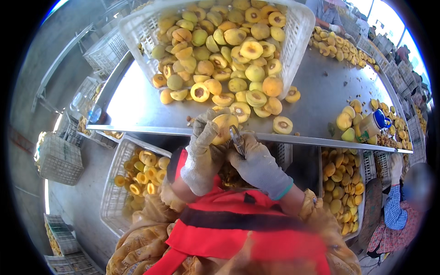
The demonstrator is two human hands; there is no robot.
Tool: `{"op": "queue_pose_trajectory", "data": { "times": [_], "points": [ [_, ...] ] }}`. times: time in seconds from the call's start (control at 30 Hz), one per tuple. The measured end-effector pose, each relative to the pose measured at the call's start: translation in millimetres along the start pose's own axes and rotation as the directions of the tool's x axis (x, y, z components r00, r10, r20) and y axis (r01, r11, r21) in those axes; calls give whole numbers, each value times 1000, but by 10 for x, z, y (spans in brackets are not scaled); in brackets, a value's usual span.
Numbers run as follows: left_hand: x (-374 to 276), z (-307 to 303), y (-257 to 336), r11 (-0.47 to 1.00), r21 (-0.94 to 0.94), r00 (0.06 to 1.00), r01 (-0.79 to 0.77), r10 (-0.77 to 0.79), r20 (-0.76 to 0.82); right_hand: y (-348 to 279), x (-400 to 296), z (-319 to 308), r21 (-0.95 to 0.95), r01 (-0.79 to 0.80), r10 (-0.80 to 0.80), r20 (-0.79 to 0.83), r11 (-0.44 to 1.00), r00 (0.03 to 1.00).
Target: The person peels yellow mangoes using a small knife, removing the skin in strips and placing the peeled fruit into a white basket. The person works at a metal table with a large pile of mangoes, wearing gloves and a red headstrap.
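Observation:
My left hand (203,158), in a grey-white knit glove, grips a yellow peach half (224,129) just past the table's front edge. My right hand (261,167), gloved alike, holds a metal pitting tool (236,137) with a looped blade, close beside the peach. Both hands meet in front of my red apron (220,242). Beyond them a tilted white plastic crate (298,51) spills halved peaches (220,60) onto the metal table (129,99). Several halves show brown pits or pit hollows. One half (282,125) lies apart, cut face up, right of the hands.
A crate (111,206) of pitted halves stands low on the left; another (359,209) with peaches is at right. A blue-lidded jar (369,125) sits among peaches on the right. Other people work at far right (395,209) and across the table (323,15). Stacked crates (60,160) line the left floor.

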State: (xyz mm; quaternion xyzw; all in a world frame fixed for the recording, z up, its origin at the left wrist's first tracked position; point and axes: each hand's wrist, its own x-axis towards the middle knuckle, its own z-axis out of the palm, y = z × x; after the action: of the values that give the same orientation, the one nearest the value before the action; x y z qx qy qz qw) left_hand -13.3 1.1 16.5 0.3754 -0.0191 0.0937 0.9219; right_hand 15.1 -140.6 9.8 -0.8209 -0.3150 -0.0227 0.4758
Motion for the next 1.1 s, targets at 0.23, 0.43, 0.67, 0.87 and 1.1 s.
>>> {"op": "queue_pose_trajectory", "data": {
  "times": [0.23, 0.43, 0.67, 0.87, 1.1],
  "points": [
    [-30, 55, -62, 996, 91, 1000, -10, 11, -10, -367, 57, -152, 312, -678, 484, 512, 666, 710],
    [39, -22, -124, 930, 367, 999, 21, -4, -47, 58, -47, 215, 321, -241, 190, 181, 916, 965],
    [196, -37, 123, 842, 512, 927, 169, -312, 207, -245, 53, -374, 506, -817, 118, 826, 276, 551],
    [73, 243, -27, 934, 43, 930, 354, -347, -121, -79, 41, -294, 402, -723, 203, 780, 562, 592],
    [72, -584, 293, 992, -59, 977, 112, -120, -174, 518, -317, 15, -364, 84, 112, 487, 928, 866]
  ]
}}
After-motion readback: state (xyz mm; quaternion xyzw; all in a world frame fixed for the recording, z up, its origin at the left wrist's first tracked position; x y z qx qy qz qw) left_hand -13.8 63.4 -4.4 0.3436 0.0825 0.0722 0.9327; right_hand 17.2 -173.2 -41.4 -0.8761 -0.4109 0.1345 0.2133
